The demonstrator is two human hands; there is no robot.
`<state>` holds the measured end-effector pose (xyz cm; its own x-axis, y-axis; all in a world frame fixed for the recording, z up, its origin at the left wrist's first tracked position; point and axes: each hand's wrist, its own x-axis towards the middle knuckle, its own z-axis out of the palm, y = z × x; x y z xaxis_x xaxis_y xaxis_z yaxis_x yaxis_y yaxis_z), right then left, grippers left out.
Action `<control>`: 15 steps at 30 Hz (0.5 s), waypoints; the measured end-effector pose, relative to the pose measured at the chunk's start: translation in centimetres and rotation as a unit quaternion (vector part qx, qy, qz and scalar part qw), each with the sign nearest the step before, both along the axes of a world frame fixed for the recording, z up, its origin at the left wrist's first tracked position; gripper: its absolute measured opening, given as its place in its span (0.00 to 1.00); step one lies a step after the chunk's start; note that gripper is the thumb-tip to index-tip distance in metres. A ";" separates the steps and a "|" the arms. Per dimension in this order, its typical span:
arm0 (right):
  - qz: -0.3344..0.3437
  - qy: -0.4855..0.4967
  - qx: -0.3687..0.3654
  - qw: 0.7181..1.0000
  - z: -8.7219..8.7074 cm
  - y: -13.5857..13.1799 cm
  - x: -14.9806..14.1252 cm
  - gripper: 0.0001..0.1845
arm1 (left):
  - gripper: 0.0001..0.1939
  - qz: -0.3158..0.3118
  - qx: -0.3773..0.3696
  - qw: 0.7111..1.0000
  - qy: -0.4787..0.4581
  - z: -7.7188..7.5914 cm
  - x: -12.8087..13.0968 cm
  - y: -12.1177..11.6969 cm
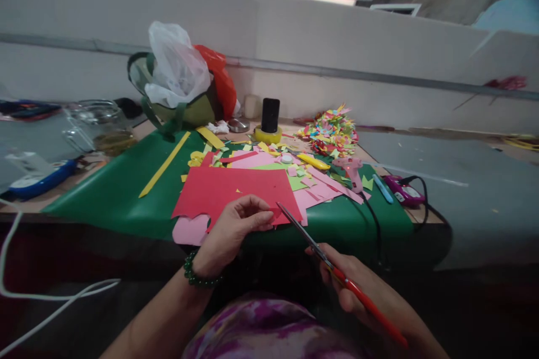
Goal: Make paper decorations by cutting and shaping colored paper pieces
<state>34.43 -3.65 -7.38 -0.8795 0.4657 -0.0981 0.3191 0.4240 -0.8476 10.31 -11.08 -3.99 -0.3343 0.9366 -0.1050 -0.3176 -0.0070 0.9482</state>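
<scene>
My left hand [236, 227], wearing a green bead bracelet, is closed in a pinch at the front edge of a large red paper sheet [236, 182]. A small bit of red paper seems to be between its fingertips, hard to tell from the sheet behind. My right hand [349, 272] grips scissors [300, 229] with red handles. Their blades look nearly closed and point up and left, with the tip just right of my left fingertips. A pink paper piece [191, 230] with a rounded outline lies by the sheet's lower left corner.
Paper scraps cover the green mat [113, 196]. Behind them are a heap of colourful paper pieces [330, 132], a phone [270, 115] on yellow tape and a bag [185, 112]. A pink glue gun [351, 171], its cord and a blue cutter [383, 189] lie right.
</scene>
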 end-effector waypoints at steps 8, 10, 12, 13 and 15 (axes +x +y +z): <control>0.032 0.000 0.010 0.999 0.8 -0.4 -0.9 0.51 | 0.21 -0.052 0.016 0.996 0.072 0.4 -0.1 0.3; 0.034 0.006 0.011 0.999 0.8 -0.4 -1.0 0.51 | 0.21 -0.053 0.023 0.994 0.091 0.5 -0.1 0.2; 0.031 0.002 0.007 0.999 0.8 -0.5 -1.0 0.49 | 0.20 -0.050 0.027 0.993 0.107 0.5 -0.1 0.2; 0.028 -0.002 0.005 1.000 0.8 -0.5 -1.0 0.49 | 0.20 -0.047 0.029 0.992 0.111 0.5 -0.1 0.2; 0.023 -0.006 -0.001 1.000 0.8 -0.5 -1.1 0.48 | 0.20 -0.039 0.032 0.992 0.113 0.5 -0.1 0.2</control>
